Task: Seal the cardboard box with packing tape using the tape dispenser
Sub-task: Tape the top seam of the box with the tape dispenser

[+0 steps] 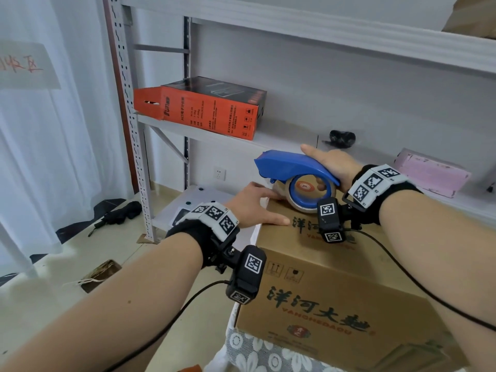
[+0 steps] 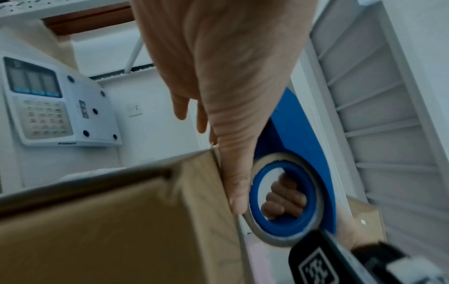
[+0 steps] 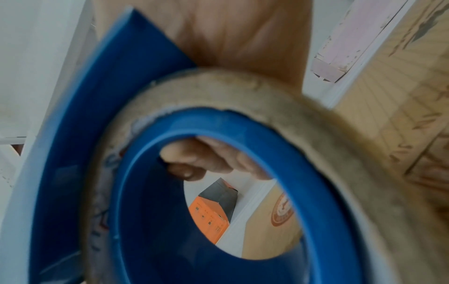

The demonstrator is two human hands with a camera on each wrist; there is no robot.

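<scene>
1. While the right hand [image 1: 331,163] grips the blue dispenser [image 1: 292,165], its fingers [image 2: 283,199] curl through the tape [image 1: 303,208] ring.
2. Left hand [image 1: 251,204] lies spread flat on the box [image 1: 335,299], just beside the tape.

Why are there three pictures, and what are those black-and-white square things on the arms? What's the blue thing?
These are a person's two arms, not a machine. The patterned squares sit on wristbands that carry small cameras. The big picture comes from a camera on the person's head, looking down. The other two come from the wrist cameras, looking along each hand, so everything looks huge and tilted.

The blue thing is a tape dispenser with a roll of packing tape in it. The right hand grips it, fingers curled through the middle ring. It rests on a brown cardboard box. The left hand lies flat on the box's far corner, fingers straight.
</scene>
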